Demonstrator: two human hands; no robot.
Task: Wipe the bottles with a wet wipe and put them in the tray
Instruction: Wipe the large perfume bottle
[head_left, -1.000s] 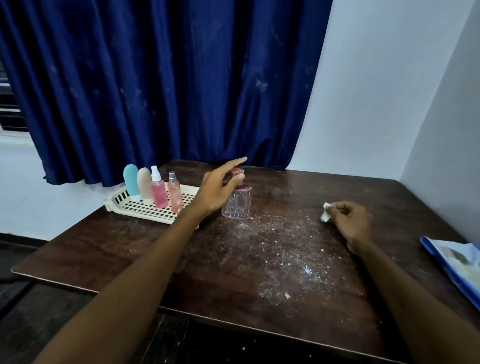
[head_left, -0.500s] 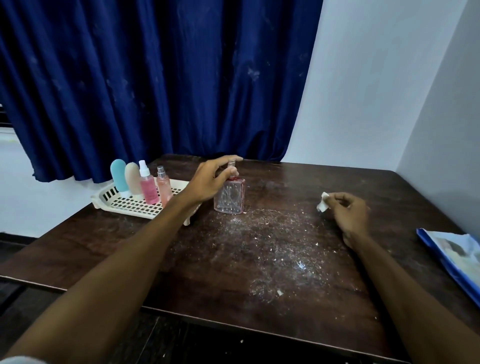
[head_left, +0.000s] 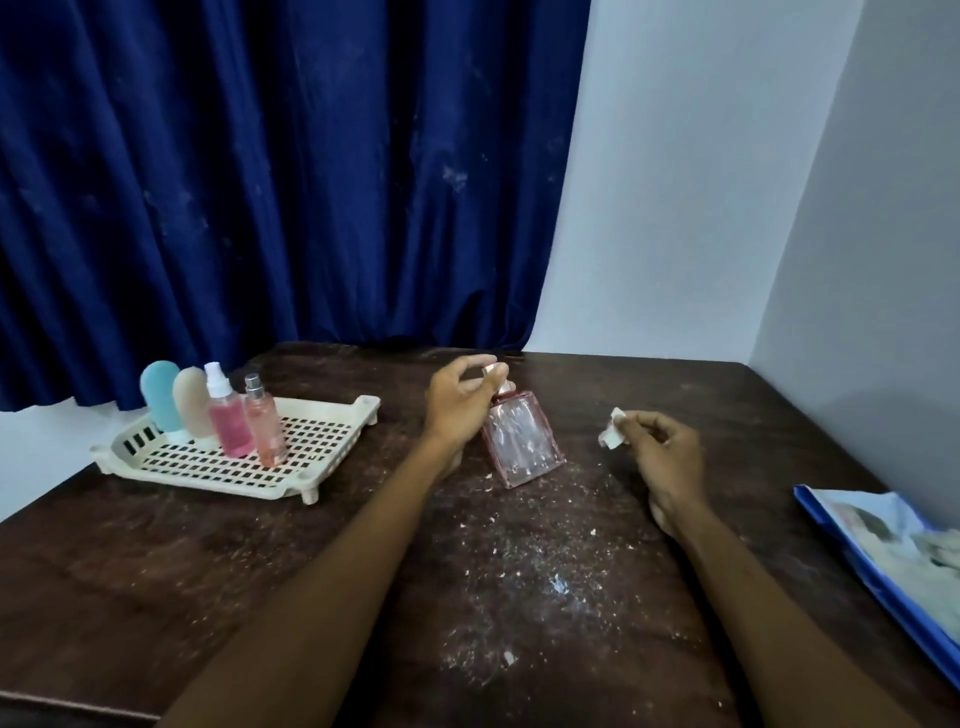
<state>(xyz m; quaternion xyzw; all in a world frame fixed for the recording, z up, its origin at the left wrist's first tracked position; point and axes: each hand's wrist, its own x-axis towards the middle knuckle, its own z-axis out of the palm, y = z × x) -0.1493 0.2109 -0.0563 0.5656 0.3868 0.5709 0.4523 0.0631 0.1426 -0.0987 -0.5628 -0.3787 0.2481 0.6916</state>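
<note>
A square clear pink bottle (head_left: 522, 444) is tilted above the table's middle, its base swung toward me. My left hand (head_left: 460, 405) pinches its neck and spray top. To its right my right hand (head_left: 662, 449) pinches a small crumpled white wet wipe (head_left: 612, 435), a short gap from the bottle. At the left stands a cream perforated tray (head_left: 311, 457). In its back corner stand several bottles: a blue tube (head_left: 161, 396), a beige tube (head_left: 192, 400), a pink spray bottle (head_left: 227, 415) and a slimmer peach spray bottle (head_left: 262, 421).
The dark wooden table (head_left: 156, 571) is strewn with white crumbs in front of the bottle. A blue wet wipe packet (head_left: 893, 561) lies at the right edge. A blue curtain (head_left: 285, 182) hangs behind, with walls at the back and right.
My left hand has closed on the bottle's top and tilted it off the table. My right hand still holds the wipe and has hardly moved. The camera has shifted.
</note>
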